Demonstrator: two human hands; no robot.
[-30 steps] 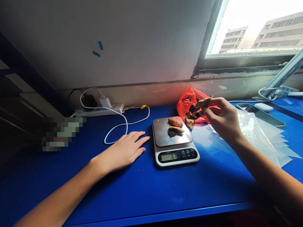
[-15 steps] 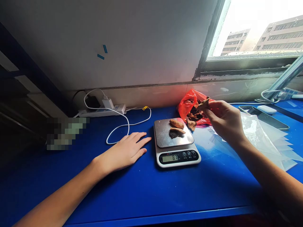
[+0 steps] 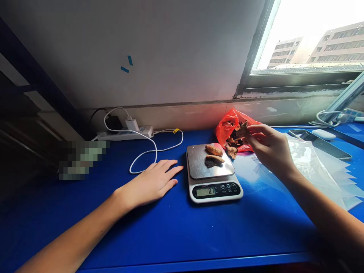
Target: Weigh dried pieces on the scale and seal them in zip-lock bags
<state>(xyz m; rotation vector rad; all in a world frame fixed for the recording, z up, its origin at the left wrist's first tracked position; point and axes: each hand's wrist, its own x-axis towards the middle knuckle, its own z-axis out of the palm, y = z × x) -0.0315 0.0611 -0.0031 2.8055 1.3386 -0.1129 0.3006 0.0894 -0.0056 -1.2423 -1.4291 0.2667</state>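
So the scale (image 3: pixel 211 173) sits mid-bench (image 3: pixel 170 235), with two dried chunks (image 3: pixel 214 151) side by side near the back of its plate, one of them with a dark end. Red plastic bag (image 3: pixel 223 134) is just behind it, toward the right, full of similar bits, plus a loose scrap (image 3: pixel 231 152) at the bag's mouth, right by the scale's back corner.

Right hand (image 3: pixel 270 149), behind and right of the scale, has a narrow grip: thumb and fingers pinching a thin dark piece (image 3: pixel 242 129) over the bag. Left hand (image 3: pixel 155 180) is flat on the bench left of the scale, fingers loosely spread, holding nothing.

My read: picking out pieces to weigh. Adding this one would call for a short carry forward and left, then a gentle letting-go, since the bits look brittle and the plate's back edge is close.
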